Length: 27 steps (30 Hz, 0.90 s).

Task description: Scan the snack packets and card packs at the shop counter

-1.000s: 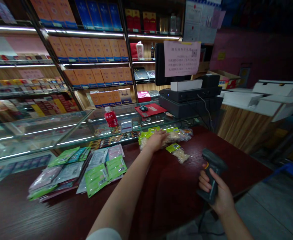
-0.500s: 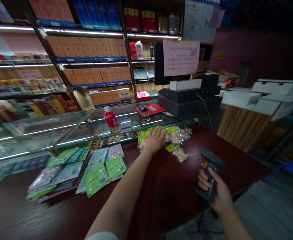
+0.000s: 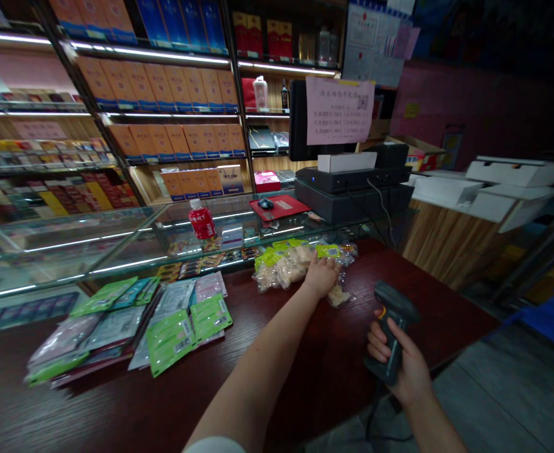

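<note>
My left hand (image 3: 322, 277) reaches across the dark red counter (image 3: 305, 365) and rests on a clear snack packet (image 3: 339, 294) with a green label, its fingers curled onto it. Just behind lies a pile of similar snack packets (image 3: 281, 264) with yellow-green labels. My right hand (image 3: 400, 365) is closed round the grip of a dark barcode scanner (image 3: 390, 314), held upright just past the counter's right corner, with its head toward the packets.
Flat green, grey and pink sachets (image 3: 163, 321) lie spread on the counter's left. A glass display case (image 3: 116, 245) with a red bottle (image 3: 201, 223) runs behind. A cash register (image 3: 352, 182) and a monitor with a pink notice (image 3: 338, 110) stand at the back right. Shelves of boxes fill the wall.
My left hand has moved right, from the pile of packets to the single packet lying nearer the scanner. The right hand keeps its hold on the scanner, almost still.
</note>
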Each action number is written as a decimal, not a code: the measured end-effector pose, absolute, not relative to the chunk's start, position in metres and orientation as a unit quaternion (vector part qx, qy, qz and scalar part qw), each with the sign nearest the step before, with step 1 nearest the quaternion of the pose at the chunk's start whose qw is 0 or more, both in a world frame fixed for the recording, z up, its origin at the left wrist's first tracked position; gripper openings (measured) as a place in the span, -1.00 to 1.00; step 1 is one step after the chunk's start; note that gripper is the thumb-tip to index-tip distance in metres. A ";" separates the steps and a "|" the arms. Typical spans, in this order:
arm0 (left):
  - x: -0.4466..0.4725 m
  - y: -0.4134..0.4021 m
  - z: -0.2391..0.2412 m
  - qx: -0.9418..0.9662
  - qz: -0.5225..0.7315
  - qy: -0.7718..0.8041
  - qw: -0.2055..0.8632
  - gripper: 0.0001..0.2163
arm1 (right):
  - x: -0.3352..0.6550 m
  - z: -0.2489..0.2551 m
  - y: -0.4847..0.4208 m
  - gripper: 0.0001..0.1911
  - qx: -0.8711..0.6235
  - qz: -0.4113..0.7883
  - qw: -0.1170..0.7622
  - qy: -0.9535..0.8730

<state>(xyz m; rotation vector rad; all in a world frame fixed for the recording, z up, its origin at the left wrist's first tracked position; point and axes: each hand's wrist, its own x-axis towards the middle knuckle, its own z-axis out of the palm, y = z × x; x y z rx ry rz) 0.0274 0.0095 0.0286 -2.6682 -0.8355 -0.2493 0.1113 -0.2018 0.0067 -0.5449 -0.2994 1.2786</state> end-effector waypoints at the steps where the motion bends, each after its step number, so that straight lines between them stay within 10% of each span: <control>1: 0.029 0.011 0.031 -0.937 -0.083 -0.297 0.165 -0.61 | 0.111 0.007 -0.202 -0.77 -0.251 0.586 0.758 -0.138; 12: 0.031 0.022 0.039 -0.931 -0.020 -0.312 0.191 -0.34 | 0.112 0.005 -0.200 -0.75 -0.254 0.589 0.754 -0.140; 27: 0.000 -0.009 0.033 -0.933 -0.151 -0.270 0.186 -0.62 | 0.112 0.008 -0.202 -0.76 -0.252 0.593 0.754 -0.133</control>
